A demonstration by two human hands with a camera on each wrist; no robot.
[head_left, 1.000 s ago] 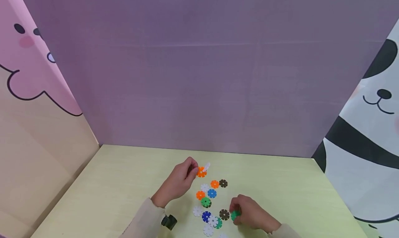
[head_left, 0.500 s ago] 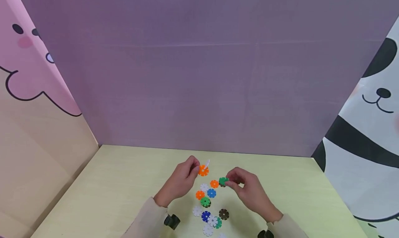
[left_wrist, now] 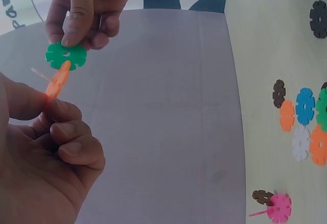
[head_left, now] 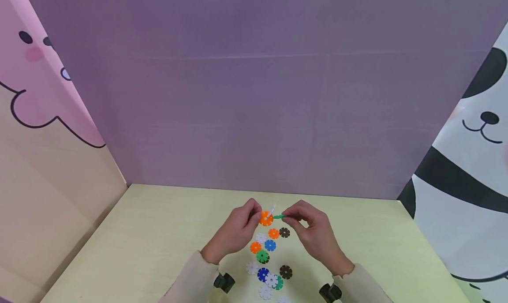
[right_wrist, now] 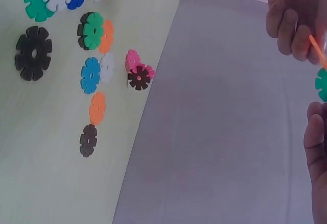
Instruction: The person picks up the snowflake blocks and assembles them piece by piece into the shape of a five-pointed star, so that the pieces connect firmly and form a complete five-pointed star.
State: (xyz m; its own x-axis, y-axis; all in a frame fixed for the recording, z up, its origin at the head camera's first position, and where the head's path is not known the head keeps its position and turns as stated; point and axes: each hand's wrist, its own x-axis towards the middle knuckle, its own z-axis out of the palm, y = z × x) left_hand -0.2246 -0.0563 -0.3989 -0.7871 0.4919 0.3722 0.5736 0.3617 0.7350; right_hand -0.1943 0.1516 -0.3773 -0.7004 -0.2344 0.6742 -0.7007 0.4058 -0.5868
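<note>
My left hand (head_left: pixel 238 228) pinches an orange notched interlocking disc (head_left: pixel 266 218) by its left edge, raised above the table. A whitish disc (head_left: pixel 272 209), seen nearly edge-on, is slotted into the orange disc's upper side. Thumb and fingers of my right hand (head_left: pixel 315 230) pinch a green interlocking disc (head_left: pixel 278 216), turned edge-on in the head view. Its rim meets the orange disc's right edge, and in the left wrist view the green disc (left_wrist: pixel 66 55) overlaps the tip of the orange disc (left_wrist: pixel 57 81). Only part of both hands shows at the right wrist view's edge.
Several loose discs lie on the table (head_left: pixel 166 232) below my hands: orange (head_left: pixel 274 233), brown (head_left: pixel 284 232), blue (head_left: pixel 270 245), green (head_left: pixel 262 256) and white ones. A joined pink and brown piece (left_wrist: pixel 278 207) shows in the left wrist view. A purple wall stands behind.
My right hand has lifted the green disc from beside the brown one and carried it up and left to the orange disc. My left hand has shifted slightly right.
</note>
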